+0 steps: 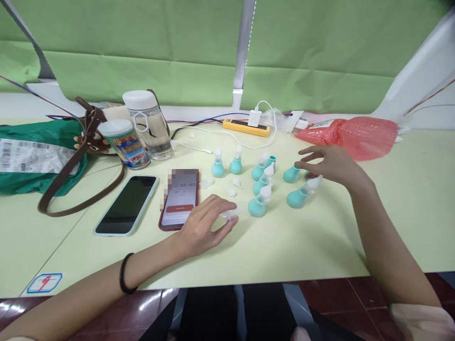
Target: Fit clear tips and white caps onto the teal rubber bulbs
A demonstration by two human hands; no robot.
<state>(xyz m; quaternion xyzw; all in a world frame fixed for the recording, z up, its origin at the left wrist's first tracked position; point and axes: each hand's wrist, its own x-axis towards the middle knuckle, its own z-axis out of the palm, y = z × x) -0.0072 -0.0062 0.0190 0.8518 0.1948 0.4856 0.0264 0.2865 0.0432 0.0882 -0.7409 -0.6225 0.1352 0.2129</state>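
Observation:
Several teal bulbs with clear tips stand on the pale table, one [256, 207] nearest its front edge. My left hand [206, 226] is left of that bulb, its thumb and fingers around a clear plastic piece [231, 213]. Small white tips [232, 192] lie just beyond these fingers. On the right, my right hand [329, 166] hovers with fingers apart over a teal bulb that it partly hides. Its fingertips are close to a teal bulb without a tip [292, 174]. Below them a teal bulb with a clear tip [297, 198] leans to the right.
Two phones [126, 206] [180, 201] lie at the left. Behind them stand a patterned can [126, 144] and a water bottle [151, 128]. A brown strap [67, 182] crosses a green bag [76, 166]. Farther back are a yellow power strip [232, 125] and a red bag [369, 135].

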